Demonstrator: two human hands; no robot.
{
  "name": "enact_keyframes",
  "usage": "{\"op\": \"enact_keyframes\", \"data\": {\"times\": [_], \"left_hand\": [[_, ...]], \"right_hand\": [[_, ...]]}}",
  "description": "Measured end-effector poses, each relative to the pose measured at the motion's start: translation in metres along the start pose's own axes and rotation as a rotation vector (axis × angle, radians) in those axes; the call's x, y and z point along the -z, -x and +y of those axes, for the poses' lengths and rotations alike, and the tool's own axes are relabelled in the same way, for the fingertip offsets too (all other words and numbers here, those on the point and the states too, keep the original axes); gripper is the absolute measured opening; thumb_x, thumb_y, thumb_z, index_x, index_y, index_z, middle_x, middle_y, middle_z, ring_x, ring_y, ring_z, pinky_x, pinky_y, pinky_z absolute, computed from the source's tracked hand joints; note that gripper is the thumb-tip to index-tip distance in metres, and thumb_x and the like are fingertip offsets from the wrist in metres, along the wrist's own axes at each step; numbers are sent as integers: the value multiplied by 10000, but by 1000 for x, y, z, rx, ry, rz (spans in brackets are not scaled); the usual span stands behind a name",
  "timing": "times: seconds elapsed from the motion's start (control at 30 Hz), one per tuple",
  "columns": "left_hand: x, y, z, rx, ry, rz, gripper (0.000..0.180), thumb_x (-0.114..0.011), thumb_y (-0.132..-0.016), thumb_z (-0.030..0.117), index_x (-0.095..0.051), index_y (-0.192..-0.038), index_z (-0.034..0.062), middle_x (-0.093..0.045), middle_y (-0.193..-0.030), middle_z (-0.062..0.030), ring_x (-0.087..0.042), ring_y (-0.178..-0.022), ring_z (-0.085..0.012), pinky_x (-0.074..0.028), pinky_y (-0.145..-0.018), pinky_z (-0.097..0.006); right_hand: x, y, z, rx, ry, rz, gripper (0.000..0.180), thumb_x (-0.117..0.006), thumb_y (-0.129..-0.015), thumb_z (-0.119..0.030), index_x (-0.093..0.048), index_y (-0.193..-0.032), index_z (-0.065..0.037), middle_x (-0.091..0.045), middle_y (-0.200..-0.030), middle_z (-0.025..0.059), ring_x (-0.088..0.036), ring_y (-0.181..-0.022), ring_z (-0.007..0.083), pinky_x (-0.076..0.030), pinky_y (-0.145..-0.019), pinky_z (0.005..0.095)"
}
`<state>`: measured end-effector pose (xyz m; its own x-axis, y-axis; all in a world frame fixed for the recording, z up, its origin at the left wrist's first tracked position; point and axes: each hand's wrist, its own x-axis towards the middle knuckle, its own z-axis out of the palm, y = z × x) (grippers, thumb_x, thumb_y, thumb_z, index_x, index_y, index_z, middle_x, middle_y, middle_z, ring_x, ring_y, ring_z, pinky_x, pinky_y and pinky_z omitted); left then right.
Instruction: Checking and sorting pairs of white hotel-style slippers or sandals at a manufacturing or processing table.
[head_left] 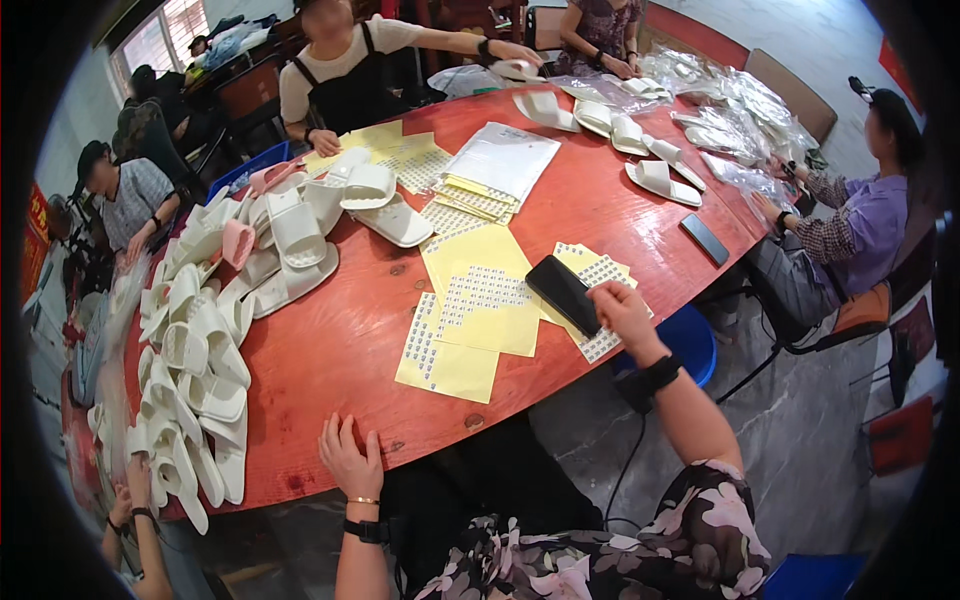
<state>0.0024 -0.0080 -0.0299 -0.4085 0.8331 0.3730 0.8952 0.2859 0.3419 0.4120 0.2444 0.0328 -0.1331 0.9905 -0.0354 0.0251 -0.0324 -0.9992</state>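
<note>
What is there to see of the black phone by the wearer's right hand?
The phone is a slim, dark slab with rounded corners and a smooth, glassy-looking face, showing no lit screen. It lies slantwise over printed yellow sheets near the table's edge. The right hand's fingers meet its right side; contact is hard to confirm.

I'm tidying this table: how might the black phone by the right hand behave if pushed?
The black phone looks like a flat, rigid slab, so it should stay stiff and is unlikely to roll. Its smooth dark face suggests it could be slippery to grip. The yellow sheets around it look thin and loose, so some might shift with it.
</note>
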Motion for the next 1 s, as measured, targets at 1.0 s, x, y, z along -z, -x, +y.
{"op": "enact_keyframes", "data": {"times": [1.0], "left_hand": [[11,-5,18,109,-118,-44,467,-683,-819,291,-583,-1226,87,-496,-1382,-145,-445,-1307,-343,-337,-1102,-516]], "right_hand": [[140,-401,114,-154,78,104,300,-636,-938,-273,-565,-1157,-80,-547,-810,12,-467,-614,97,-370,-550,243]]}}
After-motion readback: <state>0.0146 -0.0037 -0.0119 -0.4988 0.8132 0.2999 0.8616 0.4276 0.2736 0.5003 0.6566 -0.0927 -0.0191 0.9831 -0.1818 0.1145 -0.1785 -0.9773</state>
